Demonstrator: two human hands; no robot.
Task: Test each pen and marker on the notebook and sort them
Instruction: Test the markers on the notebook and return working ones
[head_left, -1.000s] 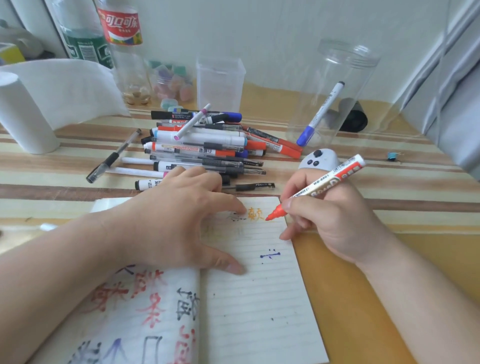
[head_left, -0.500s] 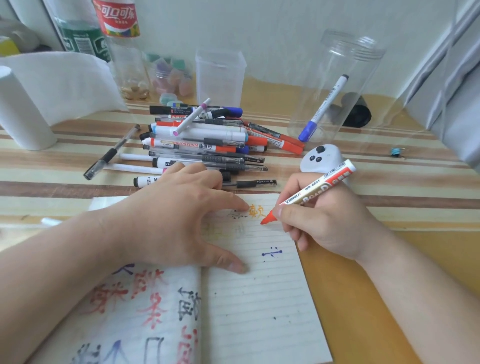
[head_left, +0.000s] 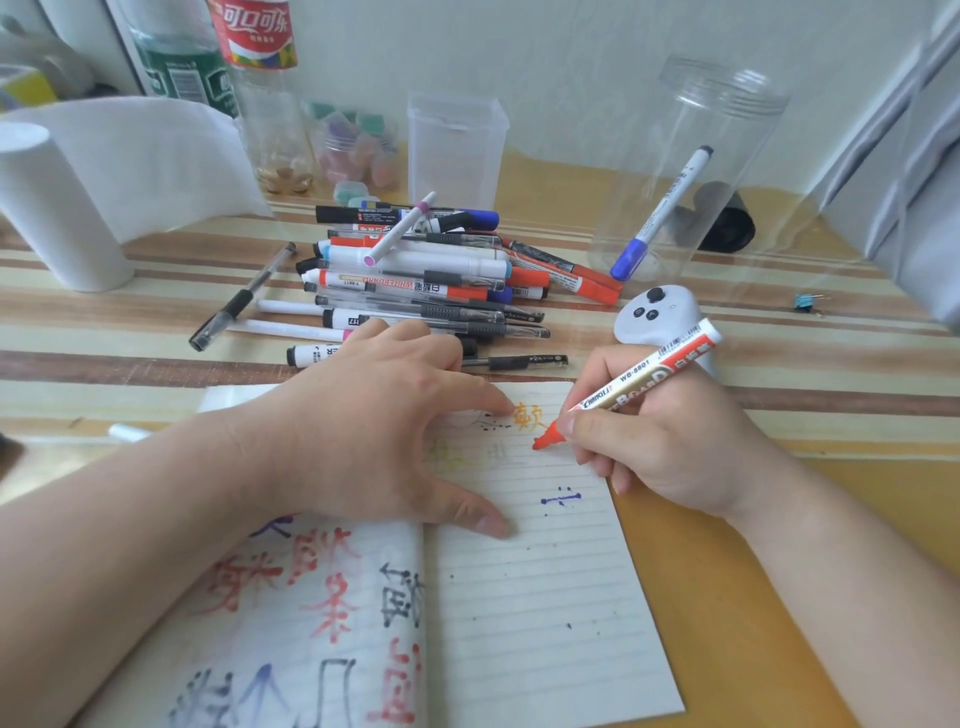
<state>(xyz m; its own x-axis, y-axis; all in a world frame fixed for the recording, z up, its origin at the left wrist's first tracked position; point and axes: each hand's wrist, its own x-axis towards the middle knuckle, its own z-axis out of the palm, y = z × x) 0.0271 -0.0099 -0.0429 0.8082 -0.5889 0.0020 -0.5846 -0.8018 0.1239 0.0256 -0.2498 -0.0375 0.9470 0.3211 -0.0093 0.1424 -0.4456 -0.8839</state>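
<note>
Right grip (head_left: 670, 441) clamped on red whiteboard marker (head_left: 639, 382), pinched between thumb and curled fingers, barrel slanting up and to the right over the knuckles. Cap off, red tip down at the right page of the notebook (head_left: 545, 597), just below-right of an orange character (head_left: 527, 418); can't confirm the tip actually touches the paper. Left grip (head_left: 363, 431) apart, holding nothing, fingers spread flat and pressing the open notebook across its spine, index tip near the orange character, thumb lower on the right page. Small blue mark (head_left: 561, 500) between thumb and right grip. Left page covered in large red, black and blue scrawls. Notebook lies on the striped tabletop (head_left: 779, 364) at the near edge. Pile of pens and markers (head_left: 415, 280) just behind the left grip, mixed red, blue and black caps. One black gel pen (head_left: 241, 299) lies apart to the pile's left. Tall clear jar (head_left: 727, 104) back right, with one blue-capped marker (head_left: 662, 208) leaning inside. Small clear box (head_left: 454, 150) behind the pile. White controller (head_left: 654, 317) just behind the right grip. Paper roll (head_left: 52, 208) far left, cola bottle (head_left: 260, 36) at the back.
</note>
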